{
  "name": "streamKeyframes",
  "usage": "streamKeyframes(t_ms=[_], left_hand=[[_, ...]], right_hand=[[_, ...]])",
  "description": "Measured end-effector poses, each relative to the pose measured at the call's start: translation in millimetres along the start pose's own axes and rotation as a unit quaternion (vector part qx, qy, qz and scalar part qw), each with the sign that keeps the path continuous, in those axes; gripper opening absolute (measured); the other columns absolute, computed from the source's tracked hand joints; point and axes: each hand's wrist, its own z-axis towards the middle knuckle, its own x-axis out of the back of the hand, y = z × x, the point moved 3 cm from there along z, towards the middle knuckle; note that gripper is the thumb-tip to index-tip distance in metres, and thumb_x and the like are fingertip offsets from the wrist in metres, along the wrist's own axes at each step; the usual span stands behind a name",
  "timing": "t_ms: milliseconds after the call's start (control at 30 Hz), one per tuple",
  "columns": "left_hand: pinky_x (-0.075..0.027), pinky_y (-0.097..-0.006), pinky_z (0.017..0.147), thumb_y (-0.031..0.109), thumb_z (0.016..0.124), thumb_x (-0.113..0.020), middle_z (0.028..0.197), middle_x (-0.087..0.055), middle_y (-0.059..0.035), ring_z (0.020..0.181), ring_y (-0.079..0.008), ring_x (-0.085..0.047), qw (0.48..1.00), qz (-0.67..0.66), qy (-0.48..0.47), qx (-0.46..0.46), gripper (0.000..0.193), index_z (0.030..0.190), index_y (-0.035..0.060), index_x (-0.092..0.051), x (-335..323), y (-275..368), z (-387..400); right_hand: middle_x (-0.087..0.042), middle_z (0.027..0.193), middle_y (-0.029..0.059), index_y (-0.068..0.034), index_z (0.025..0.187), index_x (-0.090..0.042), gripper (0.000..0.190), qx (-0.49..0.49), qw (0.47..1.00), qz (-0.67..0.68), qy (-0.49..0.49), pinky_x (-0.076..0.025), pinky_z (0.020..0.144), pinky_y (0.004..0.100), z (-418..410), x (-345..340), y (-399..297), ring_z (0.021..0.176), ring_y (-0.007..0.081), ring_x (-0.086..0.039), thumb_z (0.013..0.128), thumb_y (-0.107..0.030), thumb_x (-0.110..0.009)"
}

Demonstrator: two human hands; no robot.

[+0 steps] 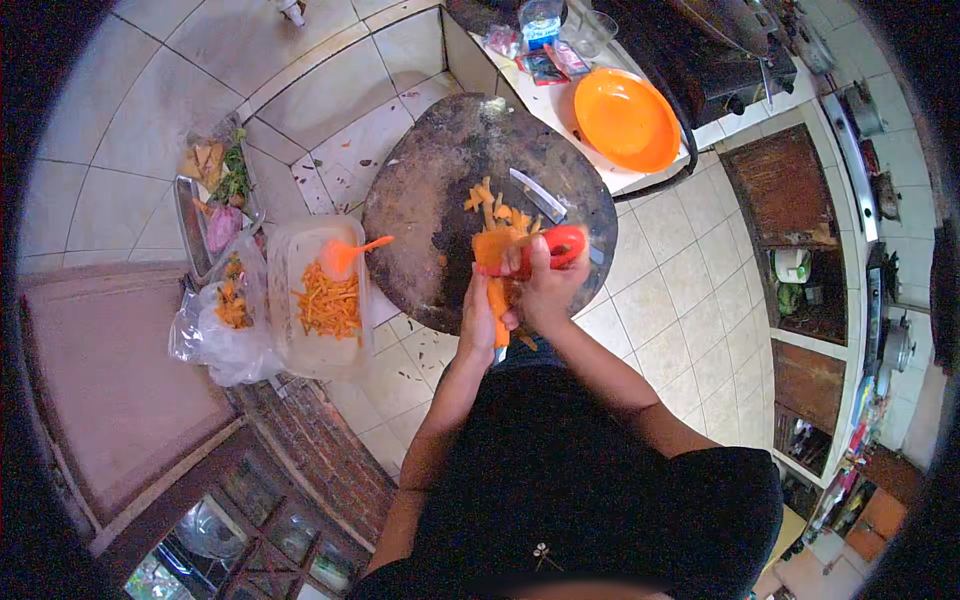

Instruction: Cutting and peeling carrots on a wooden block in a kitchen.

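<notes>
My left hand (478, 315) grips the lower part of a carrot (498, 309) that points up and away over the round wooden board (420, 172). In my right hand (553, 289) is a red-handled tool (564, 246), held against the carrot; it looks like a peeler, but its working end is blurred. Carrot peelings (512, 217) lie on the board just beyond my hands. A knife (537, 195) rests flat beside them, to the right. Left of the board, a clear plastic container (289, 255) holds cut carrot sticks (328, 304) and an orange plastic scoop (341, 259).
Further left, a plastic bag (240, 352) with orange scraps sits near a tray (186, 225) of vegetables. An orange plate (627, 120) and packets (541, 66) occupy the counter at upper right, beside a stove (720, 60). Scraps dot the tiled floor (409, 352).
</notes>
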Motion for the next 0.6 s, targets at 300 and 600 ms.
streamKeyframes(t_ms=[300,600], left_hand=[[-0.028,-0.0189,0.036,0.053,0.088,-0.027,0.063,-0.046,-0.0036,0.040,-0.0072,-0.036,0.995,0.005,-0.098,0.026,0.048,0.098,0.0084,-0.044,-6.2,-6.5,-6.3],[-0.029,-0.0187,0.034,0.046,0.090,-0.031,0.068,-0.048,-0.0049,0.039,-0.0069,-0.037,0.995,0.035,-0.059,-0.065,0.042,0.106,0.0086,-0.042,-0.7,9.0,1.8]], right_hand=[[-0.047,0.057,0.0040,-0.005,0.080,-0.040,0.014,0.043,0.996,0.072,0.043,-0.042,0.043,0.0259,68.9,-5.6,11.5,0.046,0.0131,-0.049,0.083,-0.006,-0.054],[-0.044,0.056,0.0050,-0.005,0.083,-0.038,0.012,-0.045,0.994,0.096,-0.031,-0.041,0.043,0.0280,32.8,-17.0,-18.9,0.046,0.0141,-0.046,0.085,-0.007,-0.050]])
